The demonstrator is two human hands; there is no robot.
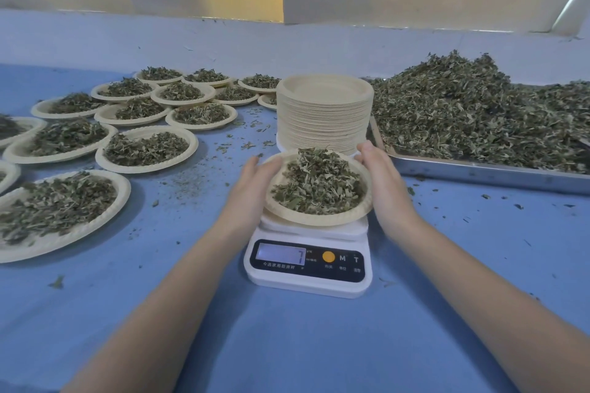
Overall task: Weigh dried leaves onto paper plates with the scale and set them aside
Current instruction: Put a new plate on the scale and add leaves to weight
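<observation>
My left hand [255,185] and right hand [381,179] cup one filled plate [319,217], fingers straight against its rim, over one scale [308,265]; one plate stack [324,115] behind; one heaped tray [479,169] at the surface's right edge.

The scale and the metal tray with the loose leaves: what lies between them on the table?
In the head view, only bare blue table with a few leaf crumbs lies between scale and metal tray; the right hand hangs over it.
</observation>
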